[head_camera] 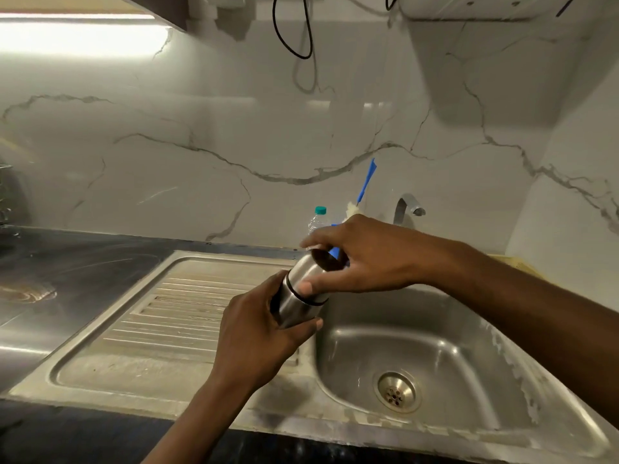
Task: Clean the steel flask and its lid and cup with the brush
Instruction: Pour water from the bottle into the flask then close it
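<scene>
Steel flask (292, 311) is held tilted over the left rim of the sink (469, 346), with the left hand (258, 333) wrapped round its lower body and the right hand (361, 259) clamped on the cup (308, 271) at its upper end, seemingly to twist it off. I judge the task barely begun. The cup sits on the flask, the lid is hidden, and the brush (366, 177) stands untouched behind the sink beside the tap (407, 207), so all scrubbing remains.
</scene>
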`<state>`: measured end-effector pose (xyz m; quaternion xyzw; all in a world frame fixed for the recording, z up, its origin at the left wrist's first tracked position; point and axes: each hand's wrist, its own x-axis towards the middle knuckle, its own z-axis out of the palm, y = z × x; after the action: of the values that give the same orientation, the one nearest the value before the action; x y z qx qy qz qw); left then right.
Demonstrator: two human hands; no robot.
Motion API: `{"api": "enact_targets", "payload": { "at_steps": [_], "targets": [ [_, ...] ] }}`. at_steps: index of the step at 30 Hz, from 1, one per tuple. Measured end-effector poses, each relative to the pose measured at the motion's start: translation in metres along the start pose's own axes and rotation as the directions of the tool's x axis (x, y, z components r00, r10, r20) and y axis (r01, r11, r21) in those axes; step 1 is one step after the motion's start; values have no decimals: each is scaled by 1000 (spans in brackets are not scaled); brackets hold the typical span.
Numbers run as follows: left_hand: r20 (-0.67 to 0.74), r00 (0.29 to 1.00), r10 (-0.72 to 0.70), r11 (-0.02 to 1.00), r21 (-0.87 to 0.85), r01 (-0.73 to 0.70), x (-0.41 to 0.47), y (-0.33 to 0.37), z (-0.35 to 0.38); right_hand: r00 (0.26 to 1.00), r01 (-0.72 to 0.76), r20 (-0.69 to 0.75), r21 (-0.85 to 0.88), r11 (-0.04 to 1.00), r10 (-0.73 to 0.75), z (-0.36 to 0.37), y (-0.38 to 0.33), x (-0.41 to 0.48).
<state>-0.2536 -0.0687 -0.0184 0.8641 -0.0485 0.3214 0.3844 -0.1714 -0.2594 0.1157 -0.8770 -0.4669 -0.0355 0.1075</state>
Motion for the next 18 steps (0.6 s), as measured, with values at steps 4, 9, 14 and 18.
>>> {"api": "enact_targets", "payload": {
  "at_steps": [4,9,14,18],
  "targets": [
    [-12,1000,0,1000,-10,0,2,1,-2,983,151,89,106,983,-161,-10,6,-4],
    [-14,1000,14,999,31,-13,3,4,1,992,-77,-103,-96,992,67,2,-7,-1],
    [-7,1000,12,1000,22,-12,2,1,2,989,-122,-101,-157,980,107,2,-5,-2],
    [-15,1000,19,1000,-10,-19,3,-1,1,984,124,121,61,990,-131,-14,3,-8]
  ]
}}
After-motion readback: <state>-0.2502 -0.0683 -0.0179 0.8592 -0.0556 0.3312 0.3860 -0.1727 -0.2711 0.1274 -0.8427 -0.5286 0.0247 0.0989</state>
